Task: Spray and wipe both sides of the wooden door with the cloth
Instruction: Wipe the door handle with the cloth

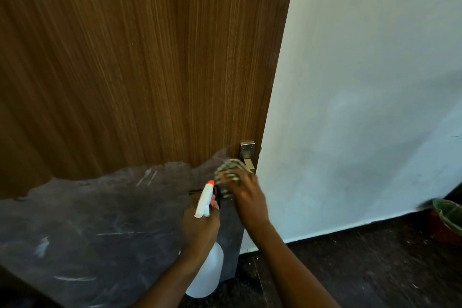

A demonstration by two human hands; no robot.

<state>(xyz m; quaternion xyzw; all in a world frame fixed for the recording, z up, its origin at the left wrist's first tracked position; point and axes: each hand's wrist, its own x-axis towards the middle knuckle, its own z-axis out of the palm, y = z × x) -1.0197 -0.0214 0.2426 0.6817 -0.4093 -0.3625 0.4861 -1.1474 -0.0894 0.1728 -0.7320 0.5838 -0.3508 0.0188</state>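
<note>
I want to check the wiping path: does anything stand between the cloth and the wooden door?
Yes. A grey film covers the lower part of the door up to the cloth in the right hand, and the metal handle sits right beside it.

Forearms extended up from lower centre; left hand (200,230) gripped a spray bottle (208,272), right hand (246,197) clutched a cloth (228,166).

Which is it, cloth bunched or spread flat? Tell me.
Bunched: the cloth is a crumpled wad under the right hand beside the door handle.
</note>
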